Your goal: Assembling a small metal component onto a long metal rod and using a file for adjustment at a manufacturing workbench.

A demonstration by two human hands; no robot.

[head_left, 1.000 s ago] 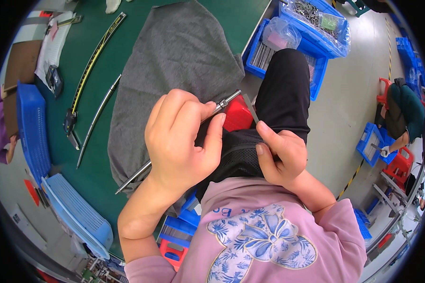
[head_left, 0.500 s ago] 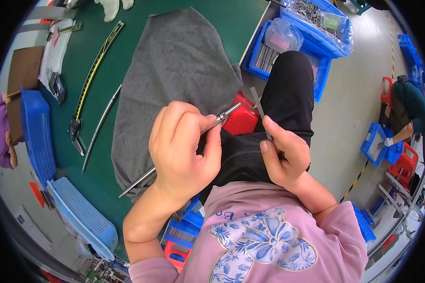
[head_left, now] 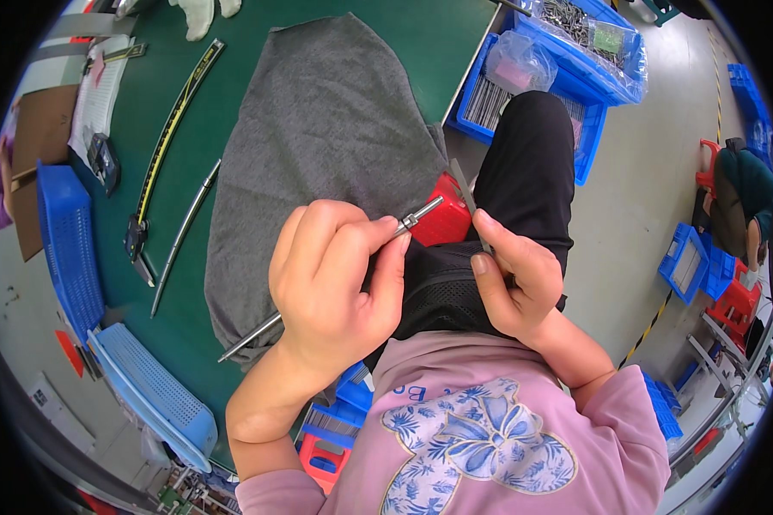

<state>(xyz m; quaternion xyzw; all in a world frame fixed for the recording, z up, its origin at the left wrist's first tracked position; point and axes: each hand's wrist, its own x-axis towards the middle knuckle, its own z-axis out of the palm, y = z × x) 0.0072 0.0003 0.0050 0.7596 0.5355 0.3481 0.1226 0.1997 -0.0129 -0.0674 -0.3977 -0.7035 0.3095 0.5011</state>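
My left hand (head_left: 335,279) is closed round a slim metal rod (head_left: 255,336), pinching it near its stepped end between thumb and forefinger. That stepped end points up and right, while the long tail passes under my wrist over a grey cloth (head_left: 318,129). Between the thumb and fingers of my right hand (head_left: 524,279) is a thin flat metal strip (head_left: 462,183), tilted up to the left. A small gap separates the strip from the rod's tip. On the green table (head_left: 167,257) lie a second metal rod (head_left: 185,236) and a digital caliper (head_left: 173,129).
Blue bins (head_left: 597,142) with metal parts and plastic bags stand beyond my knee. A red stool (head_left: 442,219) shows beside my lap. Blue baskets (head_left: 150,390) line the table's left side. Another person (head_left: 743,193) bends over blue trays at the far right.
The rod's tip has shifted slightly right and down, and the strip's upper end slightly left. At far left, a person has moved mostly behind the cardboard; the person at right has leaned down.
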